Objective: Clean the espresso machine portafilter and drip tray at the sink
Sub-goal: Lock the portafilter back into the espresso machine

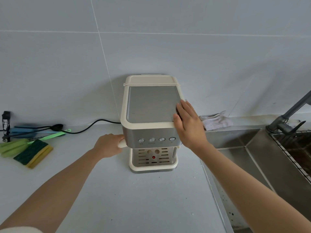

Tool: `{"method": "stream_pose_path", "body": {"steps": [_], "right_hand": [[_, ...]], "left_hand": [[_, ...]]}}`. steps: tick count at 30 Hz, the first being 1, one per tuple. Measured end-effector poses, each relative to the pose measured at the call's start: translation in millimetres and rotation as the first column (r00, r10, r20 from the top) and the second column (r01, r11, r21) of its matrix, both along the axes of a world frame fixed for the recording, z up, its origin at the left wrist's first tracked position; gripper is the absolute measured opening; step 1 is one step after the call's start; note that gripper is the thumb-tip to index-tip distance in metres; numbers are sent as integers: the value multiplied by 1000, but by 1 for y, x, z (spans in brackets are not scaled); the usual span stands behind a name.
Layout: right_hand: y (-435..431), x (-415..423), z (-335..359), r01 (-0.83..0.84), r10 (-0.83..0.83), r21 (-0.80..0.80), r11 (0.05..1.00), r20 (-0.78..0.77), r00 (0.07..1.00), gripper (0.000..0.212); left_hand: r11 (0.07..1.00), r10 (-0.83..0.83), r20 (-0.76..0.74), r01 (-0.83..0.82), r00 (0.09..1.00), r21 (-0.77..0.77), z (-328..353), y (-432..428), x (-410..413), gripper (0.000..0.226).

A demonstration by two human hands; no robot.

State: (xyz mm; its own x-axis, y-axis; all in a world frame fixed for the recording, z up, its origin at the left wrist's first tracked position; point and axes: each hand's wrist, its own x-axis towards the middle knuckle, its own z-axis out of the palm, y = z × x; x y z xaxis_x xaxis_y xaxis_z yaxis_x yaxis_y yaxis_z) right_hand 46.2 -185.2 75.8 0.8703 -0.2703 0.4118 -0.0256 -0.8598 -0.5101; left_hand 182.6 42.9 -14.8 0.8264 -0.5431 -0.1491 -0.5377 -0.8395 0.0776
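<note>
Portafilter handle [122,144] was mostly buried in the left hand [107,145]; only the cream tip showed. Basket end was hidden under the espresso machine [151,123] body. Button icons [156,143] were too small to read. Faucet [292,111] spout ran off the right edge, and so did the sink [252,157] rack. Black pouch [5,125] text on the desk [134,199] was illegible. Right hand [188,121] covered the machine's top right corner.

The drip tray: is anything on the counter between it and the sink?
Nothing visible. The drip tray is seated in the machine's base, and the counter between it and the sink is bare. The cloth lies further back.
</note>
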Motion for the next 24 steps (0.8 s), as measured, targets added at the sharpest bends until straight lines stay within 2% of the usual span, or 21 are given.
{"method": "stream_pose_path", "body": {"steps": [7, 12, 19, 24], "right_hand": [[-1, 2, -2, 2, -2, 1, 1000, -4, 1000, 38], [-1, 4, -2, -8, 10, -24, 1000, 100, 995, 39], [-2, 7, -4, -3, 8, -39, 999, 125, 992, 34], [-3, 6, -6, 6, -2, -44, 999, 91, 996, 41]], "left_hand": [[1000, -12, 19, 12, 1000, -10, 0, 2, -6, 25], [1000, -13, 72, 12, 997, 13, -1, 3, -11, 34], [1000, 14, 93, -13, 996, -15, 2, 2, -16, 34], [999, 51, 63, -50, 997, -20, 3, 3, -27, 32]]}}
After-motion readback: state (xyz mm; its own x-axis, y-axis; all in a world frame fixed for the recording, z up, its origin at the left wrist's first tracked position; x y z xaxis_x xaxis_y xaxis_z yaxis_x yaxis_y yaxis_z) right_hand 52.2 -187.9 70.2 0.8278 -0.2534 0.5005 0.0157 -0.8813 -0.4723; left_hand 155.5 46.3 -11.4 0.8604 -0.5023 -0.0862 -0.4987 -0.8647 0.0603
